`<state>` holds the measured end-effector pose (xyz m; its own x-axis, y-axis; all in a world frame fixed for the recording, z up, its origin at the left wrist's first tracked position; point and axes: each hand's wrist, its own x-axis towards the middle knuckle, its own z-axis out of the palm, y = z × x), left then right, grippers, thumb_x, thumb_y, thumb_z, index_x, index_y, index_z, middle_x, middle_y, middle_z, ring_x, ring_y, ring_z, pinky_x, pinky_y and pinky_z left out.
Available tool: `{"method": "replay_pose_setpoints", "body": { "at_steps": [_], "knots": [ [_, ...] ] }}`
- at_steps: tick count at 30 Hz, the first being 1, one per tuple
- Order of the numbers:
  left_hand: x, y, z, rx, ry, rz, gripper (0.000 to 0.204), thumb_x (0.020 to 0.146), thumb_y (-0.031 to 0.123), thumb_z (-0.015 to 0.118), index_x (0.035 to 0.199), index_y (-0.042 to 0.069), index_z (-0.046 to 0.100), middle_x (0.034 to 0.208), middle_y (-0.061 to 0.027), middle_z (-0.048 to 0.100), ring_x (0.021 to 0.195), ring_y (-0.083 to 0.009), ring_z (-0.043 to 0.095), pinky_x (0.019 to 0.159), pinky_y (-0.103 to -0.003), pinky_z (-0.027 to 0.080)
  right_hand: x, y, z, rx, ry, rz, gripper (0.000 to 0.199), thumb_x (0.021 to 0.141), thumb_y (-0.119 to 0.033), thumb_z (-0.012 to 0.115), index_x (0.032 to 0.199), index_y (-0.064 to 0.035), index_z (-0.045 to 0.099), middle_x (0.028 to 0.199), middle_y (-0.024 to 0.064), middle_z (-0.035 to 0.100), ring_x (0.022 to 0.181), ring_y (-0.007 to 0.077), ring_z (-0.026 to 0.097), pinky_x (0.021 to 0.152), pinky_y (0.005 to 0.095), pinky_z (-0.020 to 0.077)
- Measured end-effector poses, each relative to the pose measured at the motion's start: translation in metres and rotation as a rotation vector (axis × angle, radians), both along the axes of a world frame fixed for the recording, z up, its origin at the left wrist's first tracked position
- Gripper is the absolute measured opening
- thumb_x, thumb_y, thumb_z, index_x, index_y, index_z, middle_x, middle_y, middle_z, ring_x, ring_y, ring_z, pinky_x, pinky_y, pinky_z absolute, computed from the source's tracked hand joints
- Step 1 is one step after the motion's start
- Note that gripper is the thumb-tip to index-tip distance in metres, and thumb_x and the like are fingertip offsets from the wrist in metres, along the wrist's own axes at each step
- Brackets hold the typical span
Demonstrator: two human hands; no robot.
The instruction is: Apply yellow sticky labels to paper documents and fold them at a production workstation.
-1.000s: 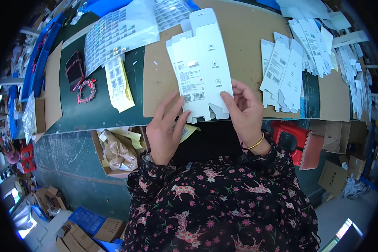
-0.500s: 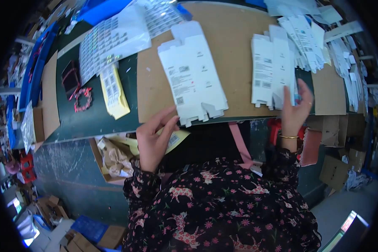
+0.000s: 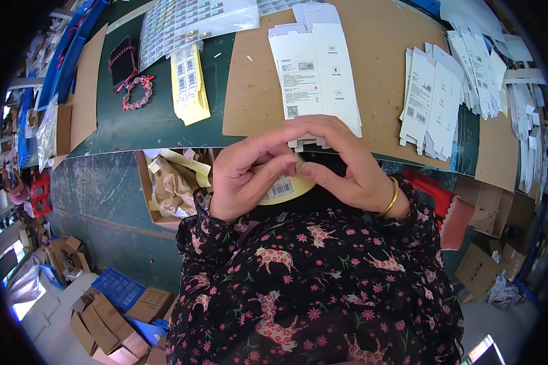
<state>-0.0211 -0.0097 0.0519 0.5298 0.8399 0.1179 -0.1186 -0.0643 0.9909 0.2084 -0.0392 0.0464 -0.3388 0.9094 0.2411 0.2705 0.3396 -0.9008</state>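
Both hands meet in front of the table's near edge, fingers curved and thumb tips almost together. My left hand (image 3: pixel 240 179) is closed on a yellow label sheet (image 3: pixel 282 190) with barcodes, which hangs in a curve below the thumbs. My right hand (image 3: pixel 353 161) has its fingers bent over toward the left hand, its thumb at the sheet's upper edge; whatever it pinches is hidden. Just beyond the hands lies a stack of flat white cartons (image 3: pixel 316 73), its near end partly covered by them. Another stack of flattened white cartons (image 3: pixel 429 97) rests farther right.
Left on the green table are a yellow label stack (image 3: pixel 190 85), a bead bracelet (image 3: pixel 138 92), a dark pouch (image 3: pixel 123 61) and sticker sheets (image 3: pixel 195 27). More white cartons (image 3: pixel 478 67) lie at far right. A box of crumpled paper (image 3: pixel 170 185) sits below the table edge.
My right hand has left the right-hand carton stack and come across to my left hand. The left hand has shifted right with the yellow sheet. The view has moved, too.
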Motion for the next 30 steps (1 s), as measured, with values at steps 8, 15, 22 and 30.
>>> {"method": "replay_pose_setpoints", "body": {
  "at_steps": [8,15,22,30],
  "knots": [
    [0.008,0.003,0.005,-0.023,0.133,0.168,0.035,0.103,-0.004,0.069,0.137,0.001,0.071,0.103,-0.0019,0.071,0.079,-0.0046,0.062,0.069,-0.021,0.049,-0.002,-0.013,-0.014,-0.402,0.254,-0.044,0.041,0.096,0.0,0.073,0.134,-0.0033,0.06,0.129,0.0101,0.064,0.123,0.0229,0.059,0.11,0.0379,0.045],
    [0.008,0.008,-0.023,-0.049,0.263,0.139,0.011,0.104,0.005,0.074,0.111,-0.002,0.079,0.091,0.0006,0.072,0.072,-0.0015,0.057,0.062,-0.02,0.045,0.0,-0.004,0.003,0.132,-0.274,-0.256,0.029,0.089,0.0,0.081,0.116,-0.0055,0.07,0.116,0.0101,0.066,0.113,0.0249,0.062,0.099,0.0352,0.0485],
    [0.023,-0.003,-0.024,-0.088,0.184,0.245,0.013,0.105,0.002,0.072,0.117,-0.004,0.075,0.093,-0.0024,0.078,0.082,-0.0022,0.066,0.071,-0.018,0.05,-0.008,-0.008,-0.006,0.236,-0.126,-0.26,0.024,0.081,-0.004,0.09,0.099,-0.0027,0.075,0.105,0.01,0.07,0.091,0.0248,0.069,0.077,0.0324,0.0542],
    [0.028,-0.009,-0.03,0.098,0.135,0.316,0.029,0.102,-0.001,0.074,0.131,-0.002,0.068,0.085,-0.0055,0.078,0.079,-0.0013,0.066,0.067,-0.019,0.05,-0.016,-0.013,-0.009,0.2,-0.169,-0.279,0.024,0.081,0.001,0.088,0.102,0.0002,0.076,0.095,0.0106,0.071,0.08,0.0253,0.071,0.068,0.0352,0.055]
  ]
}}
